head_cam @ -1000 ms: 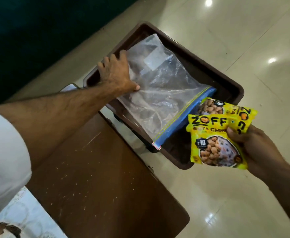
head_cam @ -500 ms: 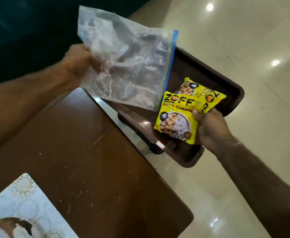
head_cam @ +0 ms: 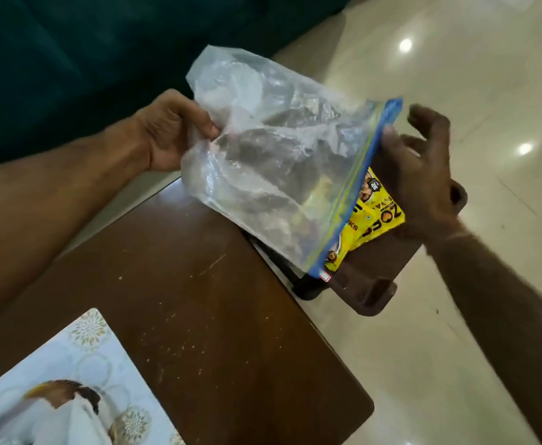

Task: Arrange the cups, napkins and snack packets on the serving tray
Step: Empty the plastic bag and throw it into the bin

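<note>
A clear plastic zip bag [head_cam: 279, 162] with a blue seal strip hangs tilted in the air above the brown serving tray [head_cam: 369, 284]. My left hand [head_cam: 173, 130] grips its closed bottom end. My right hand [head_cam: 423, 175] is at the blue seal edge, thumb on the near side and fingers spread behind it. Two yellow snack packets [head_cam: 375, 216] lie in the tray under the bag, partly hidden by it. The bag hides most of the tray's inside. No cups or napkins are visible.
The tray rests off the far right corner of a dark brown wooden table [head_cam: 199, 316]. A pale printed sheet [head_cam: 54, 380] lies at the table's near left. A dark green sofa [head_cam: 70, 59] is behind, with glossy beige floor tiles [head_cam: 456, 348] to the right.
My left hand lifted the zip bag off the tray and swung it toward me. My right hand laid the snack packets in the tray, let go, and moved up to the bag's blue edge.
</note>
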`<state>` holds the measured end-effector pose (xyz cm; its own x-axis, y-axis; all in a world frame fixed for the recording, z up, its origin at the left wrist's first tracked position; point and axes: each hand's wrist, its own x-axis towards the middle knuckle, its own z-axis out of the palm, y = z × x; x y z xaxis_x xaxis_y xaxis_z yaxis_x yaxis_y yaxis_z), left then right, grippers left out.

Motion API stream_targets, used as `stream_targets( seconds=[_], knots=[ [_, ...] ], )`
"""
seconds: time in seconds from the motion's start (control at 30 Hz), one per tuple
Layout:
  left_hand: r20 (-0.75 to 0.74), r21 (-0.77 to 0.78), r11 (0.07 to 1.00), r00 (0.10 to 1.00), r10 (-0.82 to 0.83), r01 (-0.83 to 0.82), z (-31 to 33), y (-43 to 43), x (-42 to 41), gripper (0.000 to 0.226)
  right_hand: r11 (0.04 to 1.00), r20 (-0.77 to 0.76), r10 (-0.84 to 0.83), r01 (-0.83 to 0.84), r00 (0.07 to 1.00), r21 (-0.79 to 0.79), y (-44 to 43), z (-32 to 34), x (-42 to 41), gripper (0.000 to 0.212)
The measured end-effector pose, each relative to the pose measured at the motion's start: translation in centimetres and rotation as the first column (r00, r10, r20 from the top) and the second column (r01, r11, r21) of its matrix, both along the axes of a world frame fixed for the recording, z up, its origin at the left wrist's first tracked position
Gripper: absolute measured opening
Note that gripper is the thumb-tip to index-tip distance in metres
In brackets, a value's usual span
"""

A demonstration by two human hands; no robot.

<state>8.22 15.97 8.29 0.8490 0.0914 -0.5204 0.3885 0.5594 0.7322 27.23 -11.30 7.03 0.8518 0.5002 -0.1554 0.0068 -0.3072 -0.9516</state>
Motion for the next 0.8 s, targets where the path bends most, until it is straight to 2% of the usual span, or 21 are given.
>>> stream_targets(
  seconds=[0.07,0.1,0.17,0.2,0.27,0.3,0.37,0.4,0.47,0.57,0.7,0.8],
  knots=[
    [-0.013,-0.002,0.997,0.997,-0.077,0.077,0.8,-0.3,-0.3,0.053,0.97,-0.29,0.188,-0.131,0.938,0.206,2.5,3.1,1.0,0.045],
    [-0.03,0.009,0.995,0.995,-0.1,0.1,1.4,-0.4,-0.5,0.05,0.962,-0.381,0.22,-0.136,0.898,0.235,3.7,4.6,1.4,0.045],
    [-0.073,0.023,0.992,0.99,-0.119,0.121,2.3,-0.4,-1.0,0.048,0.963,-0.455,0.268,-0.221,0.849,0.155,5.3,7.2,2.2,0.042],
    [-0.092,0.03,0.992,0.988,-0.122,0.125,2.9,-0.2,-1.5,0.048,0.931,-0.477,0.354,-0.349,0.805,0.102,5.8,8.3,2.3,0.034],
    [-0.135,0.056,0.986,0.979,-0.15,0.159,4.6,0.0,-2.5,0.045,0.753,-0.525,0.576,-0.657,0.626,0.042,6.4,10.2,1.8,0.023],
    [-0.167,0.081,0.979,0.971,-0.17,0.185,5.7,0.0,-3.0,0.046,0.656,-0.538,0.645,-0.754,0.542,0.026,6.7,11.1,1.2,0.023],
    [-0.209,0.151,0.966,0.962,-0.179,0.212,8.1,0.1,-4.2,0.05,0.57,-0.558,0.692,-0.821,0.459,0.032,7.4,12.5,-0.4,0.025],
    [-0.208,0.201,0.959,0.965,-0.159,0.201,9.6,0.1,-5.0,0.05,0.577,-0.552,0.694,-0.816,0.462,0.042,7.8,13.2,-1.5,0.02],
    [-0.185,0.324,0.942,0.982,-0.032,0.091,12.9,0.5,-7.1,0.045,0.651,-0.528,0.666,-0.756,0.527,0.066,8.7,15.2,-3.7,0.019],
    [-0.103,0.434,0.874,0.953,0.287,-0.216,17.2,1.6,-11.5,0.059,0.729,-0.495,0.659,-0.644,0.567,0.233,9.8,19.1,-6.7,0.018],
    [0.002,0.172,0.847,0.86,0.51,-0.502,22.1,2.2,-18.8,0.075,0.705,-0.422,0.709,-0.595,0.565,0.386,11.8,26.0,-11.4,0.013],
    [0.12,0.031,0.846,0.842,0.526,-0.532,26.4,1.6,-24.3,0.067,0.653,-0.369,0.756,-0.594,0.54,0.47,13.8,31.8,-16.0,0.016]
  ],
)
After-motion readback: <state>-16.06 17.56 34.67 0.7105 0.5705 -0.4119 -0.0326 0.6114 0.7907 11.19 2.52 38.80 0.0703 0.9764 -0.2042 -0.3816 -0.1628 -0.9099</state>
